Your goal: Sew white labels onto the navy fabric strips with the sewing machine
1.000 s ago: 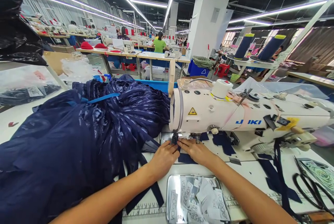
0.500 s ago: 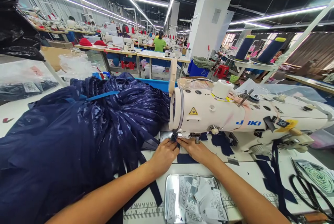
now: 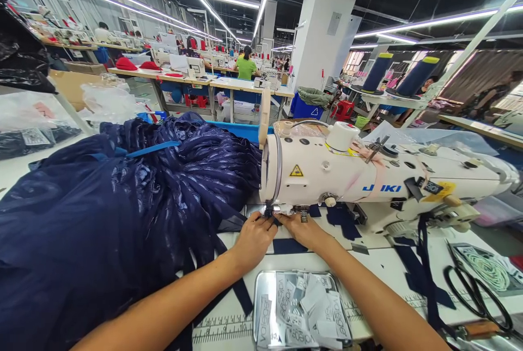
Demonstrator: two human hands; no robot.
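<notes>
A worker's two bare hands meet under the head of a white Juki sewing machine on a factory worktop. The left hand and the right hand lie side by side just in front of the machine's needle area, fingertips almost touching, both pressing down on a small piece of navy fabric that lies flat on the worktop below the machine's left end. Each grip is narrow, fingers drawn together and pinching at the fabric's edge by the presser foot; exactly how much cloth each holds cannot be told.

To the left of the machine a large heap of dark blue garments covers the worktop, with loose navy straps trailing from it past the left forearm. Directly in front of the machine, between the two forearms, sits a shallow metal tray filled with white printed labels. To the right of the machine, near the worktop's front edge, lie black-handled scissors, and navy strips hang from the machine's body. Two blue thread cones stand on a rack behind the machine. Well behind it, a person in a green top sits at another row of tables under long ceiling lights.
</notes>
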